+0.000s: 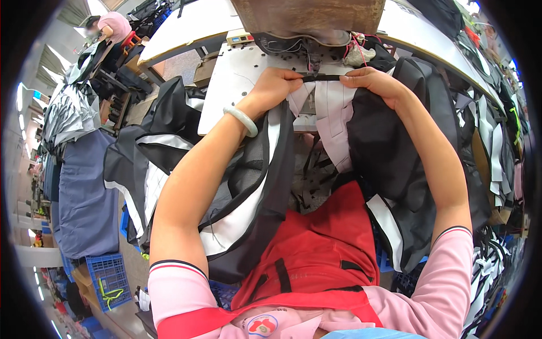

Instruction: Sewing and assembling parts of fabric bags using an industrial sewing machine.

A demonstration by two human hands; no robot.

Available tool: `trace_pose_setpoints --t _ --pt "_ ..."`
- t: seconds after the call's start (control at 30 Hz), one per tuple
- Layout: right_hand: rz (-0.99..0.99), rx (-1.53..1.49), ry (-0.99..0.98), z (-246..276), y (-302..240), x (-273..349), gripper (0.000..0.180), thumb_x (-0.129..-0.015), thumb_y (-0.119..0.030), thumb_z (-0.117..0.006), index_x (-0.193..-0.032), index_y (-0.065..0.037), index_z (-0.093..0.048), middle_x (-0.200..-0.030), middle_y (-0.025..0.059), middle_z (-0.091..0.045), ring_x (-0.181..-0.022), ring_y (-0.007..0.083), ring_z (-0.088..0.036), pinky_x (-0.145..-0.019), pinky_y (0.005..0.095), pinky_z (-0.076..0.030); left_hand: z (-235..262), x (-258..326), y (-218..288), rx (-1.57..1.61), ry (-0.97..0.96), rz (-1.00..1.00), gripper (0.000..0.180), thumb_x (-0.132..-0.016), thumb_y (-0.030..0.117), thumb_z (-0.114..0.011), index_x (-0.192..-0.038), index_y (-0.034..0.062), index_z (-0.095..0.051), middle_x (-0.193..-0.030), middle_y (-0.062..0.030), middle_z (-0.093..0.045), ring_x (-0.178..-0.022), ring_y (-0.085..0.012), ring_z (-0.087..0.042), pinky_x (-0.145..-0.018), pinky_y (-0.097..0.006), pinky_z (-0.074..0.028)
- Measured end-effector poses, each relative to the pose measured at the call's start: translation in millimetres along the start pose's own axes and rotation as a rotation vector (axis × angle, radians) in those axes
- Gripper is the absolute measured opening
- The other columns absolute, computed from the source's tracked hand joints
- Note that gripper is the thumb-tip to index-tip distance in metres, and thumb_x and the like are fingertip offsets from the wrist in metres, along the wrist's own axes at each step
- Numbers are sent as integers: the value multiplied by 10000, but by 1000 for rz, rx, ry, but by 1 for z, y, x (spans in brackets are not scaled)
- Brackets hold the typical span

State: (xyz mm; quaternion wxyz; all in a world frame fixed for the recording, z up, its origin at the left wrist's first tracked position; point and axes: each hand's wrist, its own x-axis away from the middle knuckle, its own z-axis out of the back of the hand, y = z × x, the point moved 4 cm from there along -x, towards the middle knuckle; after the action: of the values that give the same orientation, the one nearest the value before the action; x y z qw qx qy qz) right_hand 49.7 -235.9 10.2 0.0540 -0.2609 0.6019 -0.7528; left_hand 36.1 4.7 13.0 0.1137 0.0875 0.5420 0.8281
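Note:
My left hand [275,87] pinches one end of a narrow black band [322,78], and my right hand [372,83] pinches the other. Between them the band is stretched roughly level, just in front of a sewing machine [307,17]. Below the band hangs a white panel [336,121] with stitched lines, joined to black fabric [389,133] that drapes down on the right. More black cloth with white strips and mesh [248,181] hangs under my left forearm. A pale bangle [241,120] circles my left wrist. The fingertips cover the band's ends.
Black scraps litter the white sewing table [226,82]. Black and white fabric pieces [164,147] lie to the left, with a blue crate [108,279] below. A red apron [316,243] covers my lap. Piled cut pieces [497,152] stand at right. Another person [114,27] sits far left.

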Motion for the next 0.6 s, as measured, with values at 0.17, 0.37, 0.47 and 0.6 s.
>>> trace_pose_setpoints --t 0.17,0.37,0.47,0.6 --pt "24 -8 -11 1 0 -7 308 -924 -249 -673 -1083 15 -676 -1012 9 -678 -893 59 -614 -800 215 -491 1 -7 -8 32 5 -8 278 -891 124 -646 -1094 -63 -683 -955 -71 -692 -883 -123 -596 -812 -261 -475" --pt "-2 -2 -11 7 0 -16 345 -919 -266 -678 -1114 19 -671 -1064 18 -678 -952 67 -599 -856 216 -465 2 -13 -11 71 -9 -40 278 -884 116 -644 -1094 -62 -684 -961 -75 -694 -889 -126 -602 -821 -260 -474" --pt "115 117 86 2 -9 -1 389 -915 -288 -679 -1144 25 -664 -1082 29 -672 -997 74 -582 -904 230 -441 16 -6 -15 4 35 -67 288 -885 127 -646 -1108 -52 -682 -974 -79 -697 -895 -129 -609 -827 -261 -472" --pt "185 266 252 33 -10 36 435 -935 -329 -641 -1170 36 -658 -1016 1 -655 -977 64 -556 -886 219 -422 41 4 -24 26 143 -51 329 -892 179 -651 -1136 -41 -670 -1001 -77 -701 -921 -139 -614 -849 -267 -466"
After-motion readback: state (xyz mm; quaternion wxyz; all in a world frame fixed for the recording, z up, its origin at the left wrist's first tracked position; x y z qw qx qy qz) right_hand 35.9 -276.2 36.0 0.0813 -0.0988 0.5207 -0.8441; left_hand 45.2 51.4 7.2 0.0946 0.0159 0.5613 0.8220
